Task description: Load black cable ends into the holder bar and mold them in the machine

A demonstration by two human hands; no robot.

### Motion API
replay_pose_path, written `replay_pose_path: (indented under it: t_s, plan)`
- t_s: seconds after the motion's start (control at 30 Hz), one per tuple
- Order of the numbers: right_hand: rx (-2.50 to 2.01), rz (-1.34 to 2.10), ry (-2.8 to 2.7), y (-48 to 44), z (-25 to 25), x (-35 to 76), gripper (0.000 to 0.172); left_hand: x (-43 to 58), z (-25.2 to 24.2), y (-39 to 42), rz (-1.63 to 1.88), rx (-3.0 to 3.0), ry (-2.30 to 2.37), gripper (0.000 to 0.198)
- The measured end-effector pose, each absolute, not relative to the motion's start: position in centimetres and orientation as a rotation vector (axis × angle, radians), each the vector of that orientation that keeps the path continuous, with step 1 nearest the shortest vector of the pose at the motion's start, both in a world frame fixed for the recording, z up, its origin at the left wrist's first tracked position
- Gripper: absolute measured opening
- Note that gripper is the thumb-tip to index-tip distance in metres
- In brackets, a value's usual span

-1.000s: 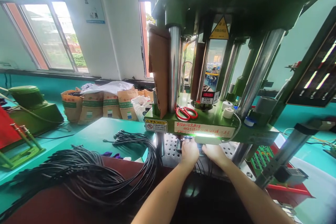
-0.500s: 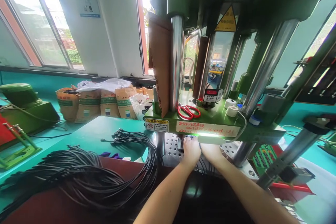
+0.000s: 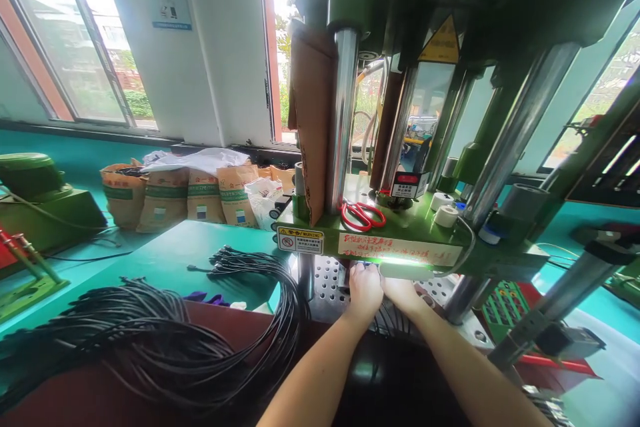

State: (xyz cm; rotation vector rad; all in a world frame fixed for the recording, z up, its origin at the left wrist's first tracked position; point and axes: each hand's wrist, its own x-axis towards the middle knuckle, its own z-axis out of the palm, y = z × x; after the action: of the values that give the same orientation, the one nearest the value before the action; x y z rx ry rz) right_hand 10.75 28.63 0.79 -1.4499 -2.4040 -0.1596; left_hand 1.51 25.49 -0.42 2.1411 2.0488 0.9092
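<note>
Both of my hands are together under the front of the green press (image 3: pixel 320 227), over its perforated metal plate (image 3: pixel 327 280). My left hand (image 3: pixel 366 287) is closed, with its knuckles up; what its fingers hold is hidden. Right beside it, my right hand (image 3: pixel 403 293) is partly covered by the press edge and a bright lamp (image 3: pixel 407 269), and its fingers cannot be made out. Black cables (image 3: pixel 387 320) hang down below my hands. A large bundle of black cables (image 3: pixel 150 327) lies to the left.
Red-handled scissors (image 3: pixel 363 215) and white rolls (image 3: pixel 445 215) rest on the press ledge. A cardboard sheet (image 3: pixel 313 120) stands against the left column. Paper sacks (image 3: pixel 163 200) line the wall. At the right are a metal post (image 3: pixel 555 300) and a red-green tray (image 3: pixel 505 303).
The view has shifted slightly, so the press appears a little further right. My hands stay close together in nearly the same place under the press.
</note>
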Motion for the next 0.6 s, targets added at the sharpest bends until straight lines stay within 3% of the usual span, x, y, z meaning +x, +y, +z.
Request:
replay_pose_path:
  t_s: [0.43,0.6]
  plan:
    - [-1.404,-0.233,-2.387,28.3,0.7,14.2,0.018,0.8,1.0,25.6,0.768,2.436,1.956,0.031]
    - [-1.282,-0.236,-2.484,26.9,-0.1,17.1,0.026,-1.5,1.7,24.9,0.64,2.704,1.645,0.044]
